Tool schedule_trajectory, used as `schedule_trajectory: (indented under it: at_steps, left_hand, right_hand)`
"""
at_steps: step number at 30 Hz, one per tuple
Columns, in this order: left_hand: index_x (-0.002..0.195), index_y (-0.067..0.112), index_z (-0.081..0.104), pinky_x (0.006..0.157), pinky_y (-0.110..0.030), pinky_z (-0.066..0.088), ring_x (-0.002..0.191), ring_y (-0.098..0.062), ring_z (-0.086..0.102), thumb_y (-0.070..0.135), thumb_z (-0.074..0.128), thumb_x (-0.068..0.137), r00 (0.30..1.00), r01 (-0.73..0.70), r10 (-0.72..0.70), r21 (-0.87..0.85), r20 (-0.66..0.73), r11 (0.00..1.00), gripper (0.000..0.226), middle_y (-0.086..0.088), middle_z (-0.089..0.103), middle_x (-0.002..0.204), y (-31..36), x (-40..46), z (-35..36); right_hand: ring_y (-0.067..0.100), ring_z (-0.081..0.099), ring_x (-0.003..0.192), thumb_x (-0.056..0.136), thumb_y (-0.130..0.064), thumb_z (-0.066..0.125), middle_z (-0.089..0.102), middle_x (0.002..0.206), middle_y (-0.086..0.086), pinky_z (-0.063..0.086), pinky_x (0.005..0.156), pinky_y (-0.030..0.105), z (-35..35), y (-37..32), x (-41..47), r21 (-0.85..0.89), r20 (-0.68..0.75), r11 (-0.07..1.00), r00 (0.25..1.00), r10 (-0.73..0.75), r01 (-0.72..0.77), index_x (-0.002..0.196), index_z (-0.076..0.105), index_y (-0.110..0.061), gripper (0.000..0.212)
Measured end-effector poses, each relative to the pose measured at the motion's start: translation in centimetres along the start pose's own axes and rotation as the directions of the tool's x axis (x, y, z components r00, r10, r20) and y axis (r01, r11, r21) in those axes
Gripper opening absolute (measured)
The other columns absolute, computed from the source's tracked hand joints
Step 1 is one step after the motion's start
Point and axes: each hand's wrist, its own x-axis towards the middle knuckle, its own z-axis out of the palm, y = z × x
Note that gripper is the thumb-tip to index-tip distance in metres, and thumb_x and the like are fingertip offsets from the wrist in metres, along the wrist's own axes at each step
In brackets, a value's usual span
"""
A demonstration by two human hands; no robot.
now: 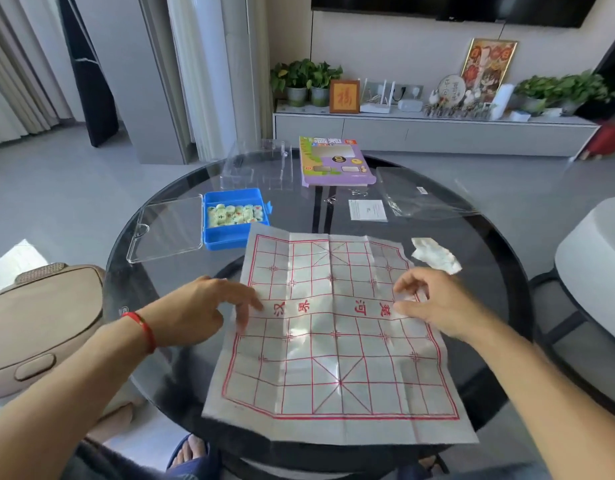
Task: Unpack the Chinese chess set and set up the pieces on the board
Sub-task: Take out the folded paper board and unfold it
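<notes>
A creased paper chess board [333,341] with red grid lines lies unfolded on the round glass table [160,306]. My left hand [209,306] rests at the board's left edge, fingertips on the paper near the river line. At the right edge, my right hand [441,303] has its fingers spread and touching the paper. Neither hand holds anything. Behind the board's far left corner stands a blue box [235,233] full of pale green round pieces [235,214], its clear lid [167,230] hinged flat to the left.
A purple game package [333,162] and a clear plastic tray [257,168] lie at the table's far side. A white card [367,210], a clear plastic bag [420,199] and crumpled white paper [434,254] sit to the right. Chairs stand on both sides.
</notes>
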Motion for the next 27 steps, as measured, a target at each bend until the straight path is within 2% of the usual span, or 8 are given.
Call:
schedule_trajectory:
  at_steps: [2, 6, 8, 11, 14, 19, 23, 27]
  left_hand:
    - [0.118, 0.038, 0.067, 0.101, -0.031, 0.045, 0.136, -0.023, 0.050, -0.003, 0.053, 0.092, 0.999, 0.038, -0.038, 0.012, 0.013, 0.999, 0.050, 0.031, 0.046, 0.132, -0.1, 0.0, -0.1]
    - [0.109, 0.034, 0.066, 0.097, -0.019, 0.039, 0.132, -0.025, 0.054, 0.011, 0.052, 0.099, 0.961, -0.056, 0.082, 0.104, -0.264, 0.993, 0.029, 0.016, 0.051, 0.140, 2.4, 0.5, 1.0]
    - [0.122, 0.038, 0.062, 0.105, -0.034, 0.048, 0.137, -0.020, 0.047, 0.026, 0.053, 0.101, 0.928, -0.111, 0.182, 0.223, -0.326, 0.969, 0.026, 0.010, 0.050, 0.146, 4.0, 1.5, 2.2]
    - [0.148, 0.051, 0.030, 0.121, -0.060, 0.018, 0.153, -0.021, 0.015, 0.059, 0.034, 0.100, 0.969, -0.064, 0.152, 0.395, -0.197, 0.916, 0.049, 0.009, 0.021, 0.164, 5.5, 3.6, 4.1]
    - [0.152, 0.057, 0.001, 0.118, -0.068, 0.002, 0.154, -0.025, -0.004, 0.074, 0.013, 0.092, 0.990, -0.083, 0.126, 0.473, -0.059, 0.877, 0.064, 0.010, -0.001, 0.167, 6.3, 5.5, 5.9]
    - [0.152, 0.056, 0.000, 0.118, -0.068, -0.002, 0.154, -0.025, -0.010, 0.072, 0.018, 0.095, 0.994, -0.073, 0.104, 0.448, -0.044, 0.891, 0.063, 0.010, -0.006, 0.167, 7.6, 7.4, 6.7]
    - [0.155, 0.046, 0.015, 0.120, -0.064, 0.004, 0.154, -0.025, -0.003, 0.063, 0.026, 0.100, 0.970, 0.029, 0.060, 0.355, -0.237, 0.935, 0.059, 0.002, 0.003, 0.168, 6.8, 8.0, 5.0]
    - [0.151, 0.032, 0.033, 0.117, -0.064, 0.017, 0.152, -0.028, 0.013, 0.049, 0.032, 0.103, 0.808, 0.362, -0.174, 0.241, -0.563, 0.900, 0.051, -0.003, 0.022, 0.164, 2.2, 8.2, 2.2]
  right_hand:
    - [0.008, 0.061, 0.095, 0.080, -0.028, 0.084, 0.063, 0.098, -0.008, 0.044, 0.074, 0.020, 0.2, 0.2, 0.0, -0.111, -0.010, 0.993, 0.999, -0.047, 0.046, 0.090, 0.068, -0.031, 0.019]
    - [0.016, 0.057, 0.093, 0.089, -0.036, 0.073, 0.061, 0.094, -0.006, 0.047, 0.070, 0.029, -0.5, 0.2, 0.9, -0.279, -0.288, 0.959, 0.948, -0.138, 0.055, 0.085, 0.068, -0.025, 0.012]
    - [0.024, 0.054, 0.105, 0.095, -0.031, 0.065, 0.063, 0.106, 0.000, 0.049, 0.076, 0.037, -1.1, 0.9, 1.8, -0.375, -0.398, 0.927, 0.902, -0.170, 0.009, 0.095, 0.070, -0.021, 0.011]
    - [0.023, 0.041, 0.132, 0.103, -0.044, 0.044, 0.052, 0.143, -0.001, 0.038, 0.102, 0.048, -0.9, 2.7, 3.3, -0.588, -0.264, 0.804, 0.961, -0.083, -0.092, 0.136, 0.058, -0.028, 0.039]
    - [0.020, 0.023, 0.150, 0.105, -0.052, 0.021, 0.032, 0.161, -0.005, 0.018, 0.119, 0.058, -0.5, 4.5, 4.5, -0.615, -0.170, 0.775, 0.984, 0.048, -0.144, 0.153, 0.035, -0.031, 0.055]
    - [0.026, 0.004, 0.157, 0.103, -0.055, 0.010, 0.009, 0.170, -0.002, 0.003, 0.122, 0.062, -1.4, 4.0, 5.6, -0.607, -0.228, 0.783, 0.974, -0.010, -0.134, 0.159, 0.022, -0.032, 0.061]
    - [0.016, 0.001, 0.157, 0.104, -0.053, 0.020, 0.010, 0.170, -0.007, -0.003, 0.124, 0.054, -0.1, -0.4, 3.7, -0.527, -0.047, 0.835, 0.976, -0.212, 0.156, 0.157, 0.026, -0.035, 0.056]
    - [0.010, -0.014, 0.155, 0.104, -0.058, 0.022, -0.007, 0.168, -0.015, -0.011, 0.124, 0.045, 3.4, -2.6, 1.8, -0.494, 0.254, 0.798, 0.935, -0.247, 0.345, 0.160, 0.010, -0.042, 0.060]
